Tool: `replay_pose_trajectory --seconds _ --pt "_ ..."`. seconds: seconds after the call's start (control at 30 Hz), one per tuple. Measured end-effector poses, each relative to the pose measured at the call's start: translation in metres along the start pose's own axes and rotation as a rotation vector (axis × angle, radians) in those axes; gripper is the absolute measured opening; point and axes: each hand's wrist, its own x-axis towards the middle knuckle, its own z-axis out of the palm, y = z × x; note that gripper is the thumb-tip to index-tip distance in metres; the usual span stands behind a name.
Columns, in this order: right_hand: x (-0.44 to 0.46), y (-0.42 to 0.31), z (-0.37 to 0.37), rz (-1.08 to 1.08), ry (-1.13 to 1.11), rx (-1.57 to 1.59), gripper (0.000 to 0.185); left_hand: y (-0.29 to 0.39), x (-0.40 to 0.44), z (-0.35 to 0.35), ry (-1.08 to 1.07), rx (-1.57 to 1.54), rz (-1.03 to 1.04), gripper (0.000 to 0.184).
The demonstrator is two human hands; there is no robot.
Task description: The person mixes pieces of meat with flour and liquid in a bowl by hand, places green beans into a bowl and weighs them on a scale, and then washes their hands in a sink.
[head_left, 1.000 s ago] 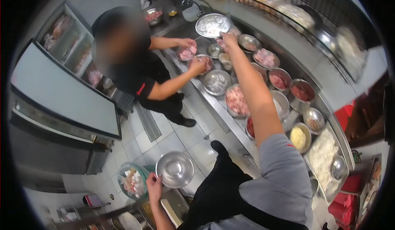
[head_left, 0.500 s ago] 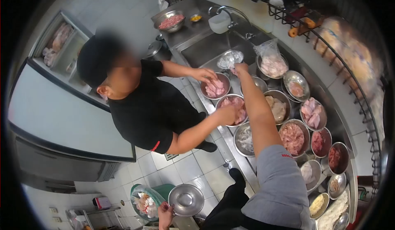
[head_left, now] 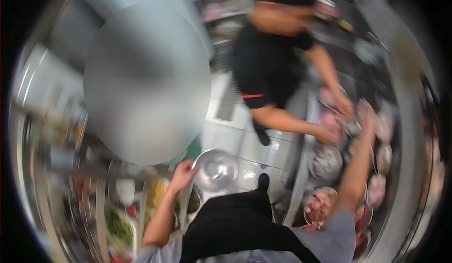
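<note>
My left hand (head_left: 184, 174) grips the rim of a shiny, round metal bowl (head_left: 216, 170), with nothing visible in it, out over the floor. My right arm stretches across the counter, and my right hand (head_left: 367, 113) is over the metal bowls there, its fingers smeared by motion. Close to it are a bag of pale meat (head_left: 384, 127) and a small bowl (head_left: 353, 127). Nearer me on the counter stand a bowl of whitish pieces (head_left: 326, 163) and a bowl of pink meat chunks (head_left: 321, 206).
Across from me a co-worker (head_left: 273, 65) in black works with both hands over bowls of pink meat (head_left: 332, 122). The sink area (head_left: 346, 42) lies beyond. Containers of greens (head_left: 118, 225) and yellow food (head_left: 157, 195) sit at my left. A blurred grey oval (head_left: 146, 84) covers the upper left.
My view has swung left, blurring the picture. My right hand has drawn back from the foil-like silvery bowl near the sink. My left hand still holds the metal bowl.
</note>
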Motion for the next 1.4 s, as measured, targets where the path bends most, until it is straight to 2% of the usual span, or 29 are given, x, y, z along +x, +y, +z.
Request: replay_pose_trajectory --seconds 0.03,0.07,0.1,0.13,0.17,0.2,0.23,0.3,0.37,0.43,0.5,0.57,0.63,0.67,0.83,0.87,0.9,0.93,1.03,1.1,1.17,1.27,1.3,1.37,1.4 --pt "-0.050 -0.034 0.037 0.054 0.026 -0.180 0.048 -0.028 -0.007 -0.012 0.006 0.004 0.025 0.019" --pt "-0.109 -0.063 0.091 0.125 0.087 -0.048 0.053 -0.030 -0.023 -0.023 0.086 -0.025 0.029 0.019" --pt "-0.150 -0.072 0.095 0.129 0.020 -0.017 0.051 -0.049 -0.039 -0.028 0.141 -0.067 0.033 0.022" --pt "-0.202 -0.082 0.140 0.098 0.133 0.099 0.050 -0.066 -0.058 -0.036 0.182 -0.157 -0.026 0.024" --pt "-0.222 -0.062 0.105 -0.155 -0.234 -0.258 0.046 -0.081 -0.077 -0.044 0.222 -0.250 -0.069 0.026" --pt "-0.245 -0.066 0.141 0.189 -0.046 0.153 0.042 -0.088 -0.102 -0.054 0.286 -0.326 -0.077 0.027" --pt "-0.282 -0.056 0.163 0.284 -0.177 0.037 0.047 -0.096 -0.128 -0.061 0.344 -0.403 -0.080 0.029" --pt "-0.404 -0.058 0.341 0.574 -1.191 0.314 0.041 -0.130 -0.176 -0.068 0.508 -0.442 -0.100 0.031" --pt "-0.412 0.032 0.363 0.687 -0.829 -0.343 0.027 -0.167 -0.222 -0.072 0.649 -0.474 -0.110 0.032" --pt "-0.462 0.087 0.436 0.746 -0.986 -0.442 0.013 -0.190 -0.265 -0.067 0.739 -0.560 -0.150 0.035" --pt "-0.530 0.118 0.518 0.661 -1.213 -0.653 0.016 -0.206 -0.307 -0.056 0.866 -0.559 -0.233 0.034" --pt "-0.562 0.160 0.561 0.524 -1.445 -0.831 0.018 -0.207 -0.341 -0.051 0.966 -0.511 -0.269 0.031" --pt "-0.602 0.206 0.594 0.500 -1.684 -0.879 0.018 -0.229 -0.376 -0.025 1.140 -0.462 -0.305 0.029" --pt "-0.623 0.224 0.606 0.485 -1.791 -0.869 0.018 -0.232 -0.397 -0.014 1.197 -0.499 -0.385 0.029" --pt "-0.756 0.265 0.630 0.564 -2.236 -0.802 0.015 -0.214 -0.503 0.050 1.495 -0.744 -0.655 0.026" --pt "-0.783 0.268 0.628 0.548 -2.348 -0.831 0.014 -0.218 -0.524 0.064 1.544 -0.678 -0.672 0.025" --pt "-0.806 0.269 0.624 0.539 -2.370 -0.852 0.014 -0.222 -0.541 0.081 1.592 -0.624 -0.688 0.024" --pt "-0.834 0.272 0.619 0.580 -2.447 -0.831 0.012 -0.210 -0.561 0.085 1.594 -0.716 -0.799 0.024" --pt "-0.909 0.305 0.593 0.610 -2.650 -0.778 0.011 -0.197 -0.616 0.107 1.716 -0.746 -0.856 0.029" --pt "-0.968 0.306 0.576 0.634 -2.772 -0.699 0.013 -0.186 -0.650 0.118 1.825 -0.872 -0.907 0.029" --pt "-1.057 0.309 0.546 0.553 -2.886 -0.761 0.013 -0.220 -0.704 0.173 1.915 -0.783 -0.979 0.028" --pt "-1.146 0.310 0.517 0.655 -2.925 -0.846 0.014 -0.238 -0.758 0.207 2.111 -0.966 -0.858 0.028" --pt "-1.173 0.310 0.512 0.653 -2.924 -0.834 0.014 -0.243 -0.779 0.207 2.111 -0.956 -0.855 0.028" --pt "-1.220 0.306 0.504 0.407 -3.044 -0.898 0.015 -0.250 -0.815 0.209 2.175 -1.058 -0.756 0.027" --pt "-1.241 0.297 0.501 0.367 -3.021 -0.914 0.015 -0.256 -0.834 0.206 2.183 -1.085 -0.716 0.024"
